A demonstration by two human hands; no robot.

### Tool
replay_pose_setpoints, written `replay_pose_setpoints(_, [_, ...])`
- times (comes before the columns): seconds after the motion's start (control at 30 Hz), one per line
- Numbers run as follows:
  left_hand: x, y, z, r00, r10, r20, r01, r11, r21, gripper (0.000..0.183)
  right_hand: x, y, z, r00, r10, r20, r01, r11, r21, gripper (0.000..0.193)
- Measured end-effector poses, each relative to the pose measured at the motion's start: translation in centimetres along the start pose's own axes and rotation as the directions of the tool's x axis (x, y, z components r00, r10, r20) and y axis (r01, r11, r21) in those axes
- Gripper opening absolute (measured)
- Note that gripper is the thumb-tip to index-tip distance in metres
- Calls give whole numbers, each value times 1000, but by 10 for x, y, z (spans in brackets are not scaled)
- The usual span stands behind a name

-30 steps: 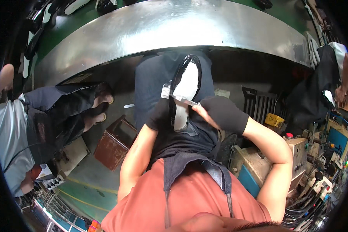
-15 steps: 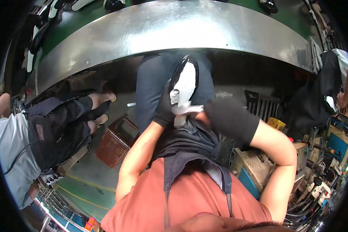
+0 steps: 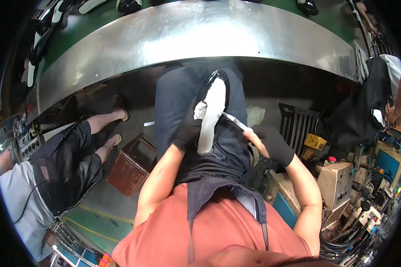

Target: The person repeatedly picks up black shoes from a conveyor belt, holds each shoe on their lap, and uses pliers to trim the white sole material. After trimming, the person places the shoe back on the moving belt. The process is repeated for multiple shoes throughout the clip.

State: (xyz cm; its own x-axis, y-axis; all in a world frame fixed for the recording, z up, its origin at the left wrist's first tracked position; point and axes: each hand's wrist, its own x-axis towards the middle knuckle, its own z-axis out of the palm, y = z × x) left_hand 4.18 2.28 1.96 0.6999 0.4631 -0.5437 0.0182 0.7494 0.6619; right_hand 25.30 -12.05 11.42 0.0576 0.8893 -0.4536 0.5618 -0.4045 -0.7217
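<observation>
A glossy black shoe (image 3: 224,82) lies sole up across my lap, toe pointing away from me. Its sole (image 3: 214,100) is white, greyer toward the heel. My left hand (image 3: 189,127), in a dark glove, wraps round the shoe's left side. Something white and crumpled (image 3: 200,110) shows at its thumb; I cannot tell whether it is cloth or tape. In my right hand (image 3: 268,144), dark-gloved with bare fingertips, is a slim white tool (image 3: 235,121). Its tip meets the right edge of the sole near the middle; the exact kind of tool is unclear.
A shiny metal ledge (image 3: 196,38) runs ahead of my knees, beside a green surface with more shoes (image 3: 307,6). Left are a brown box-like stool (image 3: 131,164) and a co-worker's legs (image 3: 104,124). Machinery (image 3: 336,182) and a yellow box (image 3: 315,142) stand right; another person's dark clothing (image 3: 358,120) is beyond.
My right hand has moved right, away from the heel, and the tool's tip now sits at the sole's right edge. The heel shows fully. The co-worker at left has shifted their legs.
</observation>
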Motion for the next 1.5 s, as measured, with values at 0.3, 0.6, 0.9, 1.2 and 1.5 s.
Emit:
replay_pose_setpoints(0.3, [-5, 11, -18, 967, 58, 247, -163, 888, 431, 64, 56, -48, 1, 923, -381, 56, 377, 866, -327, 40])
replay_pose_setpoints(0.6, [-13, -3, -23, 986, 143, 88, -168, 867, 470, 106, 52, -60, 15, 839, -487, 241, 533, 649, -543, 36])
replay_pose_setpoints(0.9, [-12, 2, -18, 906, 327, 268, -421, 648, 635, 106, 25, -72, 23, 729, -646, 227, 663, 583, -470, 38])
replay_pose_setpoints(1.2, [-2, -9, -31, 896, 418, 150, -436, 762, 479, 101, 6, -6, 53, 978, -154, -141, 148, 987, -57, 37])
replay_pose_setpoints(1.5, [20, 147, -89, 907, 281, -313, -356, 909, -217, 45, 12, 44, 143, 893, 374, -252, -138, 759, 637, 41])
